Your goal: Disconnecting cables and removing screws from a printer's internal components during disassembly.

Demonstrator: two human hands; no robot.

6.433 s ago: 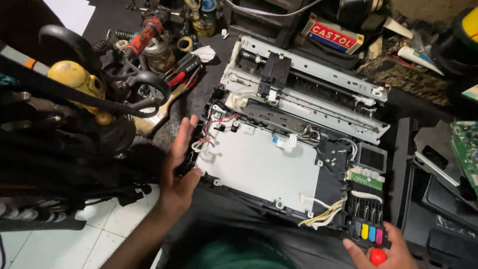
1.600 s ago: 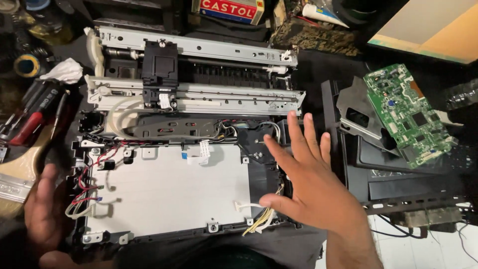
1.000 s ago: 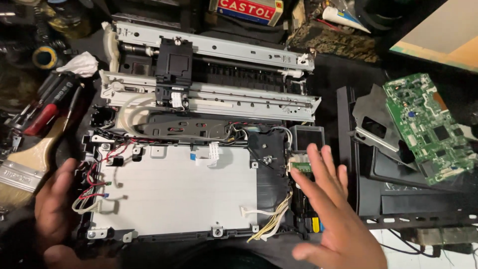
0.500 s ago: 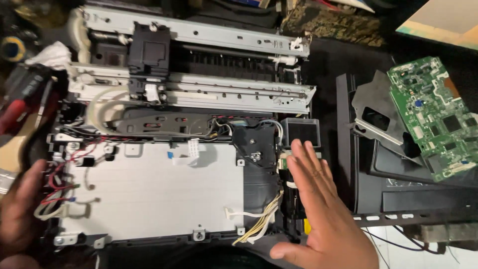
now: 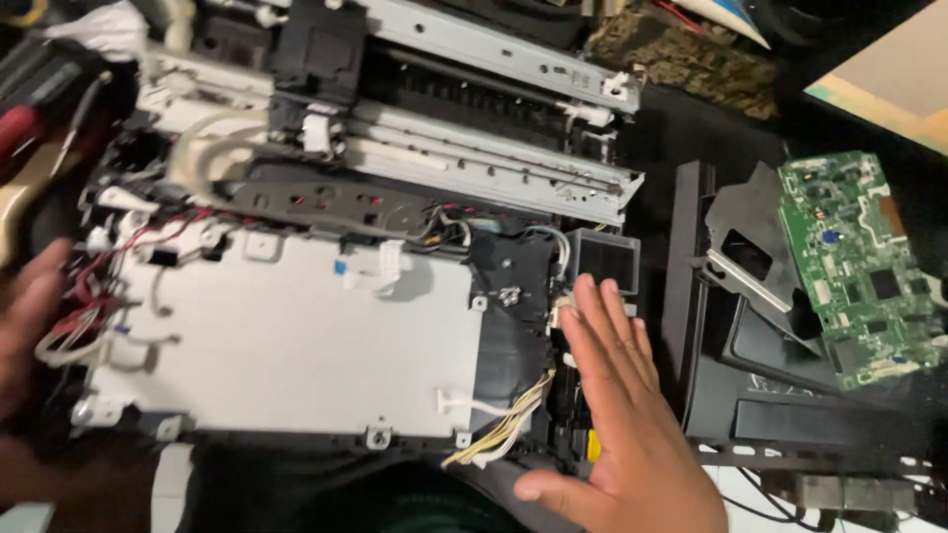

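Casing is seen already stripped from the opened grey-and-black printer chassis (image 5: 326, 296), a green rectangular circuit board (image 5: 861, 266) lying removed well apart at the right; wiring and metal rails are judged still left to dismantle. The right hand (image 5: 622, 415) is laid flat, fingers straight and nearly together, on the chassis's right end, while the left hand (image 5: 25, 326), blurred, is pressed against its left edge, its fingers' state not discernible

Green circuit board (image 5: 857, 266) on black plastic panels (image 5: 770, 326) at right (well apart), red-handled screwdriver (image 5: 39, 118) far left, white cloth (image 5: 99, 28) above it.
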